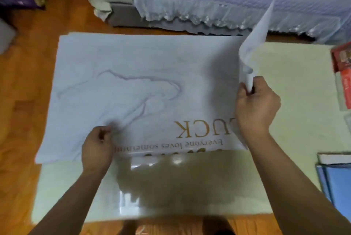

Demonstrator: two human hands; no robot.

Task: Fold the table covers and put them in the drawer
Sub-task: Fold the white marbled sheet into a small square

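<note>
Reading upside down from the head camera, gold lettering on the pale table cover point(133, 86) spells "UCK" in large capitals, with a smaller line beneath, "Everyone loves something"; its last letters are partly hidden and more gold print at the near edge is too blurred to read. A faint purple outline runs across the cover's left half. The cover lies flat over the far part of the glossy pale worktop point(284, 86), its left edge overhanging the worktop's side above the wooden floor point(28, 82). Bare worktop shows to the right and in front of the cover. The right hand point(255, 101) pinches the cover's right edge, which curls upward into a raised flap. The left hand point(97, 148) sits at the near edge with its fingers curled on the material, though motion blur softens the grip. A sofa with a frilled lilac throw point(218, 3) stands beyond. Red boxes point(343, 63) and blue folders point(336, 183) crowd the right edge.
</note>
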